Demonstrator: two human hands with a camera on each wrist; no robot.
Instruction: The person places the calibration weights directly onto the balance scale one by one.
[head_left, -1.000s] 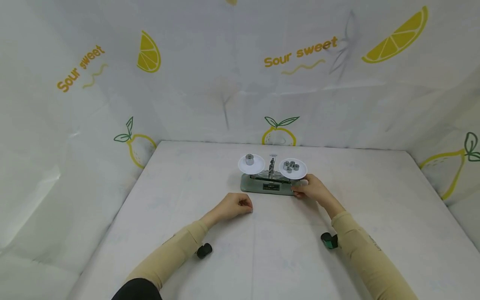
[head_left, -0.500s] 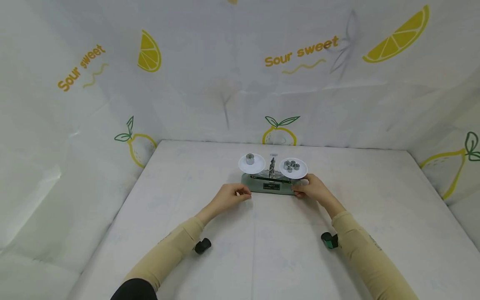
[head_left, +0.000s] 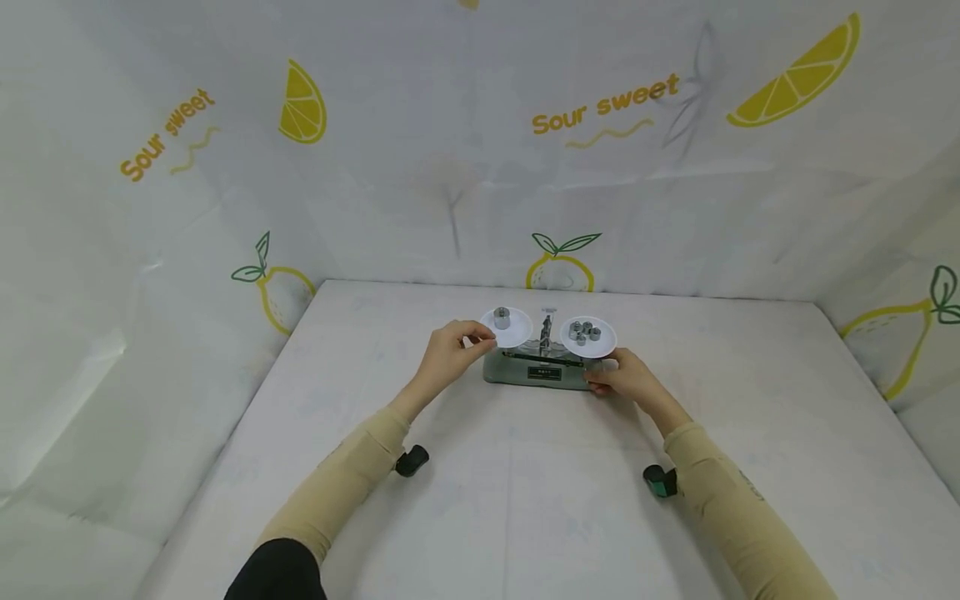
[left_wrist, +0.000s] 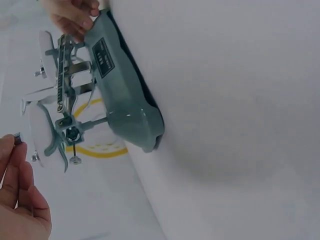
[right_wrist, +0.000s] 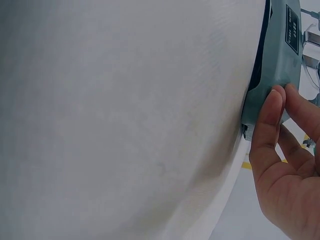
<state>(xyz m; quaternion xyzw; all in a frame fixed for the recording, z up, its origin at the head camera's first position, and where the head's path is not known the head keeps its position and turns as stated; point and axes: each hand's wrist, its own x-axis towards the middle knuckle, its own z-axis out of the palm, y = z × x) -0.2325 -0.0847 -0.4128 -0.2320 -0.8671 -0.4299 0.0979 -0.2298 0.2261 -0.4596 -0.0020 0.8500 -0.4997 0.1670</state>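
Note:
A green balance scale (head_left: pixel 502 368) with two white pans stands toward the back of the table. My left hand (head_left: pixel 450 354) pinches a small metal nut (left_wrist: pixel 18 138) between thumb and fingertip, right at the front rim of the left pan (head_left: pixel 517 335). A taller grey metal piece (head_left: pixel 502 317) sits on that pan. Several small metal nuts (head_left: pixel 581 329) lie grouped on the right pan (head_left: pixel 600 348). My right hand (head_left: pixel 630 379) holds the right end of the scale's base (right_wrist: pixel 272 70), with thumb and fingertips against it.
A white cloth covers the table (head_left: pixel 570 500), with its back edge close behind the scale. A white wall sheet (head_left: pixel 420 167) printed with lemons rises behind. A dark wrist device (head_left: pixel 412 461) hangs under the left sleeve, another wrist device (head_left: pixel 660 481) beside the right.
My left hand has moved forward from the table in front of the scale, rising to the left pan's rim. The right hand has stayed at the base; the pieces on the pans look unchanged.

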